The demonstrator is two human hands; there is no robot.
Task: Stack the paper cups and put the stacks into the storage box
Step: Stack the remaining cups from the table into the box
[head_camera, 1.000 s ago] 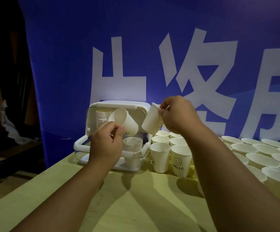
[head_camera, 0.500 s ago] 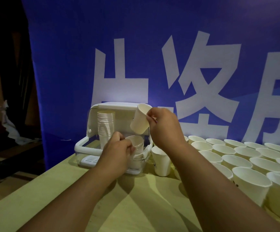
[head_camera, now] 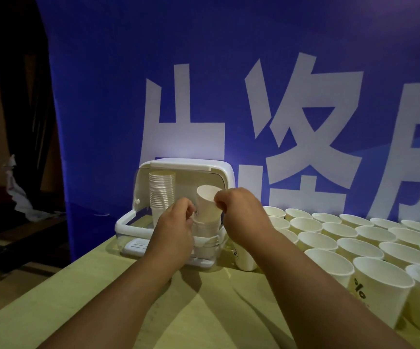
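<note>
The cup (head_camera: 207, 205) sits mouth-up, tilted towards 11 o'clock, with its base pushed into the top of the short stack (head_camera: 206, 229), which stands in the box (head_camera: 128, 224) near its right wall. The right hand (head_camera: 241, 214) pinches the cup's rim at the cup's 3 o'clock side, thumb and fingers pressed together on the paper edge. The left hand (head_camera: 176, 224) is curled round the short stack at its 9 o'clock side; its fingertips are hidden behind the cups, so how far they wrap cannot be told. At 10 o'clock from the cup, well inside the box, stands the tall stack (head_camera: 161, 192), upright and reaching almost to the raised lid (head_camera: 186, 165). The box rests on the tabletop (head_camera: 203, 313) near its far-left edge. Just beside the box at its 4 o'clock a printed cup (head_camera: 245, 258) stands partly behind the right forearm. From 3 to 5 o'clock of the box, loose cups (head_camera: 359, 249) stand mouth-up in close rows on the tabletop, many touching. Behind everything, at 12 o'clock, hangs a blue banner (head_camera: 118, 96) with large white characters.
</note>
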